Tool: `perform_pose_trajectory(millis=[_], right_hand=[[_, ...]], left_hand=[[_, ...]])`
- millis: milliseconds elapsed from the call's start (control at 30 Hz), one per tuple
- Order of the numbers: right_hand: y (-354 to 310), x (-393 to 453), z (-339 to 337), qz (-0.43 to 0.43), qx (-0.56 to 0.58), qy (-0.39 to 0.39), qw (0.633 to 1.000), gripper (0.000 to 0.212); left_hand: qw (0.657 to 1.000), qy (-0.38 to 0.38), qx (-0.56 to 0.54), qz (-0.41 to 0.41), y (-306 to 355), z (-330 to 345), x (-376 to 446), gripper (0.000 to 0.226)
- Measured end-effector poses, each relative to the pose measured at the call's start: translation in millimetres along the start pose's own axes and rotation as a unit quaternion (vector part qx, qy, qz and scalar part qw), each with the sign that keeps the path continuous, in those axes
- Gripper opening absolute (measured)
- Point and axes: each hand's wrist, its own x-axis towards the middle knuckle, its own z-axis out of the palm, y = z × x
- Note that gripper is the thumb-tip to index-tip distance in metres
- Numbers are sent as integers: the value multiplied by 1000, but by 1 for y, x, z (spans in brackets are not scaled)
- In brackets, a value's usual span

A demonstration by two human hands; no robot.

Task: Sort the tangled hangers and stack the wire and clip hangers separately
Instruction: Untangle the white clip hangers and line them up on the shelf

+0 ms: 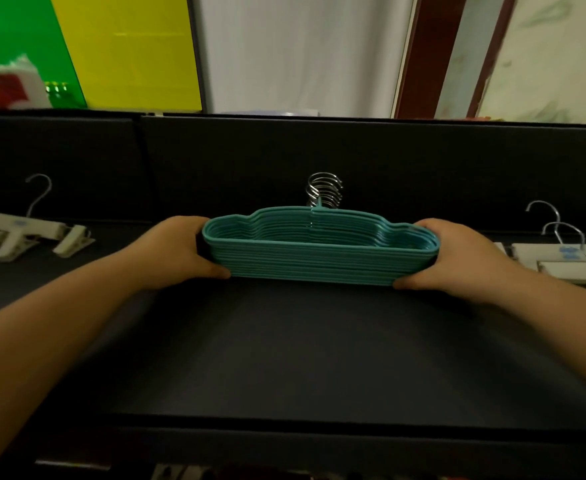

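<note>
A neat stack of several teal wire hangers (319, 261) lies flat in the middle of the dark table (302, 358), their silver hooks (324, 188) bunched at the far side. My left hand (177, 251) grips the stack's left end, thumb along the front edge. At the right end, my right hand (457, 258) grips it the same way. White clip hangers (32, 233) lie at the far left. Two more white clip hangers (568, 258) lie at the far right, overlapping.
A dark upright panel (284, 157) runs along the back of the table. Behind it are green and yellow boards (111, 50), a white curtain and a red-brown frame. The table's front edge (302, 431) is near me.
</note>
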Motion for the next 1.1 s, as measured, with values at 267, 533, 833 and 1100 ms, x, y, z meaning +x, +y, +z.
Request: perform_pose_trajectory(millis=[267,533,833,1100], right_hand=[[-68,16,45,-14,6,-1,1000,56],[-111,31,78,-16,9,-7,1000,61],[-105,25,75,9,11,-1,1000,67],[-102,7,71,30,20,38,999,64]], left_hand=[[999,-27,26,-16,-66,-43,-17,45],[999,-26,23,-11,-112,-71,-34,46],[1000,-27,10,3,-117,-64,-28,48],[999,-37,-15,-18,-105,-62,-35,64]])
